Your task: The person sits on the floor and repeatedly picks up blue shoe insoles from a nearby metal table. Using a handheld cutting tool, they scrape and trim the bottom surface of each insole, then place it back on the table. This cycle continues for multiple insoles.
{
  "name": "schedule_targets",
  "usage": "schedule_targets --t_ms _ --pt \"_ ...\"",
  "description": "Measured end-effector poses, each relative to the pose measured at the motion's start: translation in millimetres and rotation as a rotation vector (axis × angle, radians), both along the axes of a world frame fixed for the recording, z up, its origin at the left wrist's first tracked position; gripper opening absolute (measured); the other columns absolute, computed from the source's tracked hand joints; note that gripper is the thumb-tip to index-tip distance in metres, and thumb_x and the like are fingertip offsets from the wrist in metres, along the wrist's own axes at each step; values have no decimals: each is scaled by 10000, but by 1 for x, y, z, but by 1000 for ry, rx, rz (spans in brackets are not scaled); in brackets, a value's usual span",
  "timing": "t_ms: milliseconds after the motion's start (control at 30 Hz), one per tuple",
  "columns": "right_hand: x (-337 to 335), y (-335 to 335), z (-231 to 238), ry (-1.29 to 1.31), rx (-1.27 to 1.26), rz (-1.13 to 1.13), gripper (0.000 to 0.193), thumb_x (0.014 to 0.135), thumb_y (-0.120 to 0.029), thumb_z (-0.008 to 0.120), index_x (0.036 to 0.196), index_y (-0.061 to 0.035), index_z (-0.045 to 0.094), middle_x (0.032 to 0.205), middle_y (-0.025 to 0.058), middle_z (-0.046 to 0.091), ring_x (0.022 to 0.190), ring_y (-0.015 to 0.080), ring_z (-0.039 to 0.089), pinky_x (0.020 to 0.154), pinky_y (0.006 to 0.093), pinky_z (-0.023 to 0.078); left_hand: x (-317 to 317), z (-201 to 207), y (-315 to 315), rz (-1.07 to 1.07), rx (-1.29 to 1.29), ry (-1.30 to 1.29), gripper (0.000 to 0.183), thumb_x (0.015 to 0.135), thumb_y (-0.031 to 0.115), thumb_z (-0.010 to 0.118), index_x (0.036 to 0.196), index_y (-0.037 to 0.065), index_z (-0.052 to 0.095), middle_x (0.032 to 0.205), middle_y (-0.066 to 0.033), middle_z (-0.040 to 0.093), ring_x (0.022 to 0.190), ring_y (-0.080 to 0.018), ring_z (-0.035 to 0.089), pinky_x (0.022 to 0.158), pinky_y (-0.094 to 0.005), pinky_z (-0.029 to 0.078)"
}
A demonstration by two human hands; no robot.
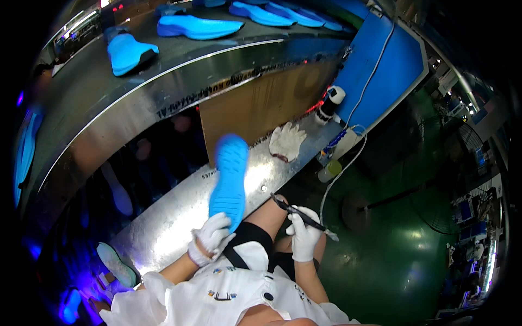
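My left hand (212, 237), in a white glove, grips the near end of a blue shoe sole (229, 179) and holds it up over the metal shelf (174, 217). A thin dark brush (302, 216) is in my right hand (304, 239), also gloved in white, with its tip pointing up-left toward the sole. The brush tip is apart from the sole. Both hands hover above my lap, just off the shelf's near edge.
Several blue soles (198, 26) lie on a curved metal conveyor (109, 92) above. A spare white glove (286, 141) rests on the shelf. A black-and-white bottle (330, 103) and cables stand by a blue panel (380, 65). A fan (440, 179) stands on the green floor at right.
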State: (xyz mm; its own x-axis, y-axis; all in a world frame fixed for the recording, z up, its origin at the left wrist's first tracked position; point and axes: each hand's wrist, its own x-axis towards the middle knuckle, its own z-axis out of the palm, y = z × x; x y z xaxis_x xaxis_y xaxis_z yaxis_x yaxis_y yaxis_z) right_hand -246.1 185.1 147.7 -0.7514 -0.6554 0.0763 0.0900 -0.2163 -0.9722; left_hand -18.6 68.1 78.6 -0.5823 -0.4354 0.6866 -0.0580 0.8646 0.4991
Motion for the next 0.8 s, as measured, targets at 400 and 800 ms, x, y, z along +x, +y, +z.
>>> schedule_targets --t_ms 400,800 --pt "3 -110 -52 757 549 17 237 815 -258 729 896 -37 698 734 183 666 648 314 664 605 385 515 -55 -7 -39 -379 2384 584 875 866 813 281 1288 87 528 959 -141 644 745 -285 576 639 -366 449" --pt "35 -20 9 751 312 338 168 809 -135 749 925 -35 680 819 103 694 776 199 705 683 329 547 -81 -10 -30 -488 2225 527 790 930 737 227 1301 111 536 1043 -158 673 764 -302 649 433 -397 444"
